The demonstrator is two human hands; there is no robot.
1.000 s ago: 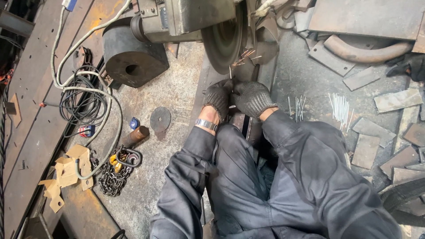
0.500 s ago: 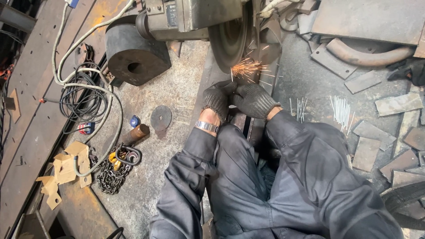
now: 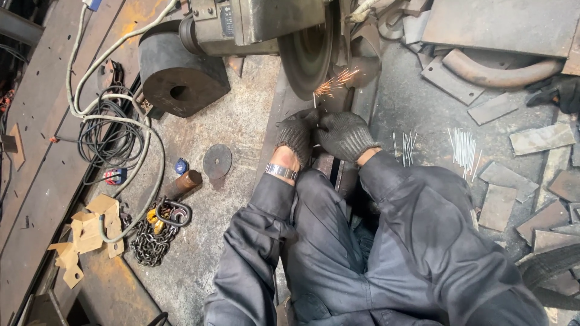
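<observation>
Both hands wear dark knit gloves and meet just below a spinning grinding wheel (image 3: pixel 308 51) on a grey bench grinder (image 3: pixel 254 24). My left hand (image 3: pixel 296 134) and my right hand (image 3: pixel 344 136) pinch a thin metal rod (image 3: pixel 315 101) together, its tip held up against the wheel's lower edge. Orange sparks (image 3: pixel 335 81) fly to the right of the wheel. A metal watch band sits on my left wrist. Most of the rod is hidden by the gloves.
Two bundles of thin metal rods (image 3: pixel 464 145) lie right of my hands. Flat steel offcuts (image 3: pixel 541 137) and a curved pipe (image 3: pixel 492 71) lie further right. To the left are a black cylinder (image 3: pixel 175 75), a loose grinding disc (image 3: pixel 217 160), coiled cables (image 3: pixel 112 130) and a chain (image 3: pixel 151 238).
Sparks appeared after the earliest frame as the rod met the wheel; they have now shifted up and to the right. Both hands stay close together below the wheel.
</observation>
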